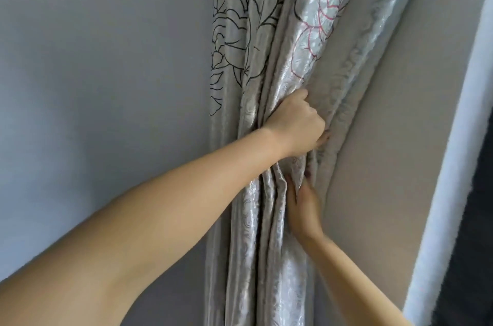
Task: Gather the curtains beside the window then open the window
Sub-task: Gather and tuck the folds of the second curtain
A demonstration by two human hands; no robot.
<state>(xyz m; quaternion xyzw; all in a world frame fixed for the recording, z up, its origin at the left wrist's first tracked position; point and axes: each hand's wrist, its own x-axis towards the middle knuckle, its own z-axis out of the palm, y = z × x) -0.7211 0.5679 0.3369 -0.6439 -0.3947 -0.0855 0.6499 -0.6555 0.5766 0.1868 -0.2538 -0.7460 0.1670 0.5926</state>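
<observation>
The left hand (pixel 296 125) is closed into a fist around a thick bunch of the curtain (pixel 269 64), its knuckles turned toward the camera and its fingertips tucked out of sight into the folds. Just below it, the right hand (pixel 302 208) reaches up from the lower right with its fingers fairly straight and pushed in among the pleats; they press against and partly slip behind the fabric, and whether they pinch a fold cannot be told. Both bare forearms stretch in from the bottom of the view, the left one crossing from the lower left corner. The curtain hangs in tight vertical folds between the two hands and spreads wider above them. It is a shiny beige and silver cloth with large flower outlines, black on the left folds and pink higher up toward the right. Its plain, dull lining (pixel 378 138) shows on the right side where the cloth is turned back. To the left of the gathered cloth is a bare grey wall (pixel 93 85). At the far right edge runs a white window frame (pixel 453 192), slightly blurred, with a dark area beyond it whose detail cannot be made out.
</observation>
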